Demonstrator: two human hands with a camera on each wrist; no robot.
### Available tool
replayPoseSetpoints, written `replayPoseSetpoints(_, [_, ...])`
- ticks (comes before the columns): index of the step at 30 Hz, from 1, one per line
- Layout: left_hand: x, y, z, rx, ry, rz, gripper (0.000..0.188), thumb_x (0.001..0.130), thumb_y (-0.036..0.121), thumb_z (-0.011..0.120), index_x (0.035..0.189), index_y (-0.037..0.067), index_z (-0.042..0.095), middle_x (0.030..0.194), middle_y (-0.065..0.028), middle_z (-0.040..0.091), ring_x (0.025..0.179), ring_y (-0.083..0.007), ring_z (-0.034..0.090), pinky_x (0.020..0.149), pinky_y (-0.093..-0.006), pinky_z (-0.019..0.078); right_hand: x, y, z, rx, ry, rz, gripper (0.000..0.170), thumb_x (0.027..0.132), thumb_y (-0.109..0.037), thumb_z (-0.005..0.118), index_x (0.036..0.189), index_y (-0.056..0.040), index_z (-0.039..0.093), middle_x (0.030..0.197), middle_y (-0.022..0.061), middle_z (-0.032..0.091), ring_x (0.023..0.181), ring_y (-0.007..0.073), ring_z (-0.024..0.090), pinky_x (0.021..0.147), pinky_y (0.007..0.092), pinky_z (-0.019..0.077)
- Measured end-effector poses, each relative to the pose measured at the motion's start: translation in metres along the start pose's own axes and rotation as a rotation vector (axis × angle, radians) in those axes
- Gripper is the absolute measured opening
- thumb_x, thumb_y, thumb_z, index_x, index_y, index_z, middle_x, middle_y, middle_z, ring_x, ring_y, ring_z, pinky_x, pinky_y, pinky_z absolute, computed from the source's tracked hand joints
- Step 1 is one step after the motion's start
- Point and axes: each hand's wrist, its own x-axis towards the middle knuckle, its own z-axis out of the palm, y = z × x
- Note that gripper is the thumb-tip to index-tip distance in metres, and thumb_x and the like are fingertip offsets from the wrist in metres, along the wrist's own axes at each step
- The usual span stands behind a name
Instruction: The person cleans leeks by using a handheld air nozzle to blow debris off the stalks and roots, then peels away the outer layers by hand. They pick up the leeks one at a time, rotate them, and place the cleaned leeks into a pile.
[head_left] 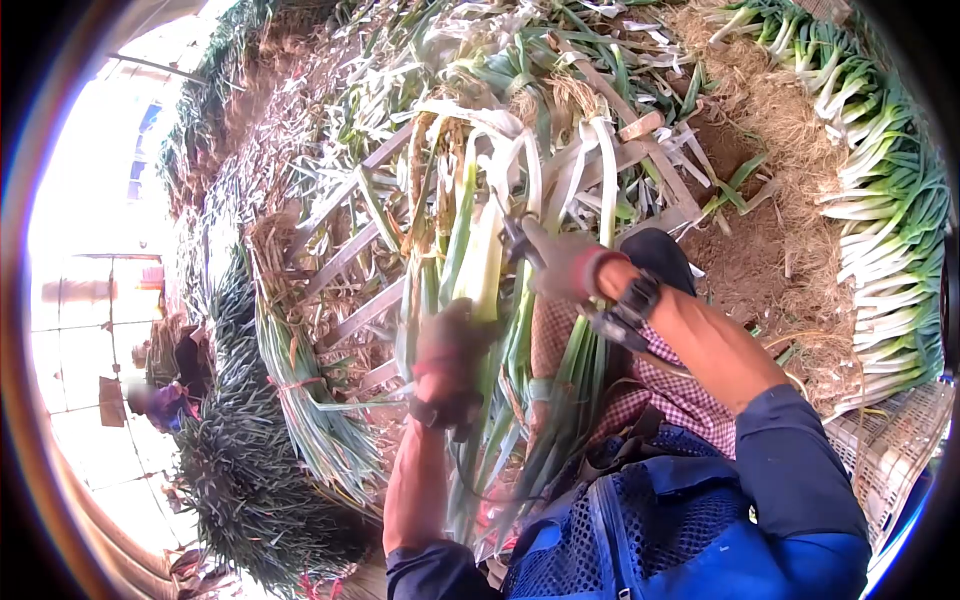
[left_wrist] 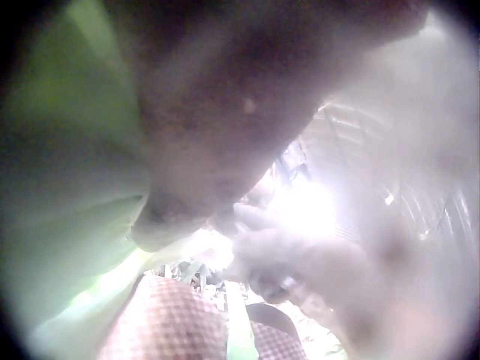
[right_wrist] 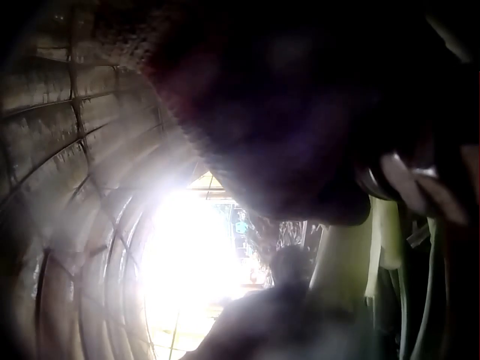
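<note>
My left hand (head_left: 455,350), gloved and blurred, grips a thick leek (head_left: 485,265) whose pale stalk rises in front of me. That stalk also fills the left side of the left wrist view, beside the dark glove. My right hand (head_left: 572,262), in a grey glove with a reddish cuff, holds a dark pointed hand tool (head_left: 518,240) close beside the stalk. The tool's exact kind is hard to make out; a shiny metal part (right_wrist: 397,180) shows in the right wrist view. Several more leeks (head_left: 600,170) lie across my lap, their white ends pointing away.
A wooden frame (head_left: 350,235) stands ahead among cut leaves and peelings. On the left lie a tied leek bundle (head_left: 310,420) and a dark green heap (head_left: 260,490). Trimmed leeks (head_left: 880,240) line the right side, near a plastic crate (head_left: 890,450). Another person (head_left: 170,400) is at far left.
</note>
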Motion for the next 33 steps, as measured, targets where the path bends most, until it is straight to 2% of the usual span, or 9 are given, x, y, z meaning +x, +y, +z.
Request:
replayPoseSetpoints(6, [0.001,-0.007,0.0,-0.069,-0.005,-0.005,0.046,0.08,0.031,0.089,0.116,0.004,0.079,0.092,-0.0149,0.081,0.082,-0.0236,0.078,0.079,-0.0389,0.0587,0.045,0.007,-0.009,-0.073,0.101,0.058,0.082,0.087,-0.02,0.069,0.158,-0.0021,0.034,0.115,0.0282,0.074,0.107,0.0407,0.074,0.091,0.0479,0.0574])
replayPoseSetpoints(9, [0.004,-0.012,0.002,-0.068,0.009,0.037,0.039,0.083,0.035,0.079,0.11,0.007,0.077,0.087,-0.0139,0.079,0.082,-0.0313,0.076,0.077,-0.0423,0.058,0.019,-0.001,-0.003,0.029,0.099,-0.042,0.081,0.088,-0.025,0.072,0.157,-0.0027,0.035,0.124,0.0278,0.072,0.112,0.0401,0.073,0.096,0.0474,0.0558])
replayPoseSetpoints(10, [0.006,-0.014,0.004,-0.067,0.007,0.038,0.039,0.083,0.035,0.079,0.11,0.007,0.077,0.087,-0.0139,0.079,0.082,-0.0313,0.076,0.077,-0.0423,0.058,0.003,0.006,-0.007,0.038,-0.087,0.085,0.088,0.088,-0.025,0.072,0.162,-0.0032,0.03,0.127,0.0271,0.071,0.118,0.0406,0.071,0.1,0.0459,0.0543])
replayPoseSetpoints(12, [0.009,-0.015,0.008,-0.044,0.022,0.043,0.043,0.081,0.03,0.09,0.114,0.005,0.079,0.089,-0.0126,0.081,0.077,-0.0204,0.076,0.077,-0.0375,0.0583,0.002,0.023,0.011,0.035,-0.007,-0.046,0.097,0.088,-0.028,0.072,0.168,-0.005,0.022,0.125,0.0266,0.072,0.117,0.0418,0.07,0.101,0.0446,0.0538])
replayPoseSetpoints(16, [0.008,-0.01,0.007,-0.001,-0.008,0.044,0.045,0.081,0.03,0.09,0.115,0.002,0.078,0.093,-0.0116,0.081,0.077,-0.0195,0.075,0.077,-0.037,0.0583,0.01,0.031,0.009,-0.037,0.053,0.045,0.102,0.088,-0.029,0.072,0.171,-0.0071,0.016,0.123,0.0264,0.072,0.114,0.0426,0.071,0.099,0.0444,0.0546])
replayPoseSetpoints(24, [-0.006,-0.011,-0.031,-0.678,-0.272,-0.09,0.041,0.087,0.033,0.087,0.11,0.001,0.077,0.084,-0.0059,0.074,0.069,-0.0138,0.068,0.062,-0.0305,0.0541,-0.028,0.031,0.007,0.08,-0.221,0.079,0.101,0.091,-0.028,0.071,0.172,-0.009,0.015,0.123,0.0277,0.073,0.113,0.0426,0.071,0.099,0.045,0.0552])
replayPoseSetpoints(28, [-0.041,0.02,-0.073,-0.884,-0.195,-0.061,0.03,0.09,0.022,0.077,0.108,-0.002,0.075,0.082,-0.005,0.072,0.066,-0.0131,0.065,0.058,-0.0272,0.0504,-0.028,0.035,0.01,-0.015,-0.201,-0.006,0.102,0.091,-0.03,0.073,0.172,-0.0085,0.015,0.132,0.0332,0.068,0.123,0.0442,0.067,0.106,0.0469,0.053])
replayPoseSetpoints(30, [-0.048,0.011,-0.088,-0.923,-0.113,-0.027,0.039,0.089,0.017,0.075,0.122,-0.003,0.075,0.09,-0.006,0.076,0.074,-0.0148,0.069,0.065,-0.0282,0.0534,-0.017,0.048,0.016,-0.039,-0.02,-0.08,0.099,0.083,-0.017,0.065,0.169,-0.0005,0.019,0.107,0.0301,0.075,0.088,0.0403,0.077,0.077,0.0458,0.0607])
replayPoseSetpoints(33, [-0.067,0.006,-0.113,-1.021,-0.087,0.027,0.047,0.086,0.013,0.078,0.131,-0.003,0.074,0.1,-0.0067,0.079,0.081,-0.0152,0.072,0.075,-0.0295,0.0571,-0.005,0.061,0.026,-0.075,0.05,-0.213,0.099,0.085,-0.017,0.066,0.171,-0.0041,0.019,0.107,0.0288,0.075,0.091,0.0376,0.077,0.079,0.0463,0.0606])
